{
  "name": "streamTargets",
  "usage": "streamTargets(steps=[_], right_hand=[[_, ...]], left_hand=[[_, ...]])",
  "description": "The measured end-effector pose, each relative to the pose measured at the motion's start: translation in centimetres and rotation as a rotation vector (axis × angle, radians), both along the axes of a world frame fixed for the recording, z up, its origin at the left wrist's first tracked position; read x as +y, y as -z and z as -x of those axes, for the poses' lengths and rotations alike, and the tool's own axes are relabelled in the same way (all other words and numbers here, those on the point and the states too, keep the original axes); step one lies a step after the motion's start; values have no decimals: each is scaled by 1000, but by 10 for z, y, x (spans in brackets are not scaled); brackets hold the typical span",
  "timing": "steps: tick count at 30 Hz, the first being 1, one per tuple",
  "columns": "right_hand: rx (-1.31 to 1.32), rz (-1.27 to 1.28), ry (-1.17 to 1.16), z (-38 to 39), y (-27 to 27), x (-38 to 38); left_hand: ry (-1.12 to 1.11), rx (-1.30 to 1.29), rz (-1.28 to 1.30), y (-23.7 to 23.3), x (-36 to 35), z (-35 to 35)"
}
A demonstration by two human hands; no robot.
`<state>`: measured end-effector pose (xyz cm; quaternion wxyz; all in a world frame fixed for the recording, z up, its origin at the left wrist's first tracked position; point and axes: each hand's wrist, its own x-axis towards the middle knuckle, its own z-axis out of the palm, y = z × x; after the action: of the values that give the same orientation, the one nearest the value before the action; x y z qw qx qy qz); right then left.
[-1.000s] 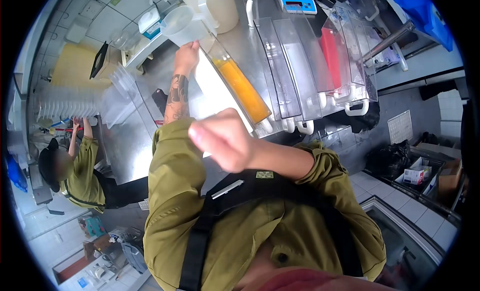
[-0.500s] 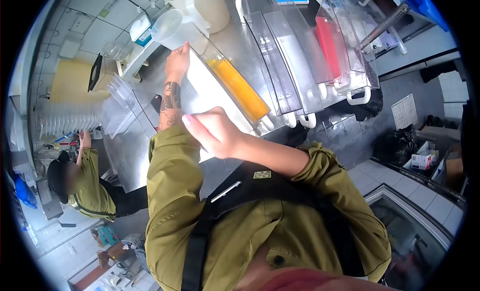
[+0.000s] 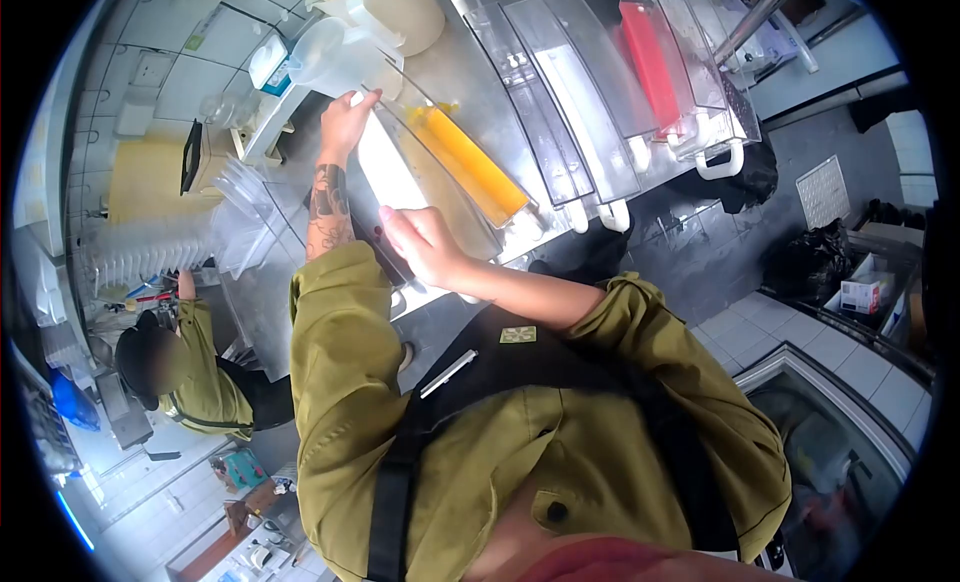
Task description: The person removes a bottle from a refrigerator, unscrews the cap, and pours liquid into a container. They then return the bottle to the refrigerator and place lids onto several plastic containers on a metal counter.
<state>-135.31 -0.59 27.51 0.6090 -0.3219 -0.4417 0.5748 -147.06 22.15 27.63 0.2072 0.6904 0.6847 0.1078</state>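
My left hand (image 3: 345,122), at the end of the tattooed forearm, is closed around the far end of a long clear container with a white strip (image 3: 390,162) showing along it. My right hand (image 3: 424,246) is closed at that container's near end, thumb upward; its fingers partly hide what they grip. Just right of the hands stands a long clear container of yellow-orange contents (image 3: 468,164) with a white handle at its near end. A yellow smear lies on the metal table (image 3: 480,62) by its far end.
Further right are clear long containers (image 3: 540,112), one with red contents (image 3: 648,67). Beyond my left hand stand a clear jug (image 3: 325,57) and a large pale container (image 3: 405,17). Clear sheets (image 3: 250,207) lie left. A co-worker (image 3: 205,382) stands at the left.
The white-stripped container has shifted left, away from the yellow one, with both hands on it. My view has tilted slightly. The co-worker has moved a little.
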Motion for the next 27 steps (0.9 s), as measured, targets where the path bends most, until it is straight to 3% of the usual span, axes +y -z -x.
streamTargets(steps=[3,6,8,10,12,16,20,23,25,27], right_hand=[[-25,-18,108,-31,-10,-26],[-474,-240,224,-82,0,-76],[-783,-170,264,-87,19,-95],[-911,-80,230,-77,41,-100],[-804,27,142,-64,59,-92],[-797,204,-71,-51,48,-79],[-730,48,48,-23,60,-67],[-675,-55,59,-9,60,-59],[-473,88,-178,-22,63,-49],[-158,444,-281,-22,78,-25]], left_hand=[[7,-12,6,-7,-12,-10],[-61,17,-96,-3,-21,-8],[-75,25,-110,-5,-26,-3],[-102,40,-85,-9,-32,0],[-88,77,-43,-9,-30,2],[-220,-57,-212,1,-22,10],[-103,-201,-246,8,-17,19],[-27,16,-324,18,-33,14],[-26,-173,-265,6,-39,12],[43,-227,-272,14,-32,25]])
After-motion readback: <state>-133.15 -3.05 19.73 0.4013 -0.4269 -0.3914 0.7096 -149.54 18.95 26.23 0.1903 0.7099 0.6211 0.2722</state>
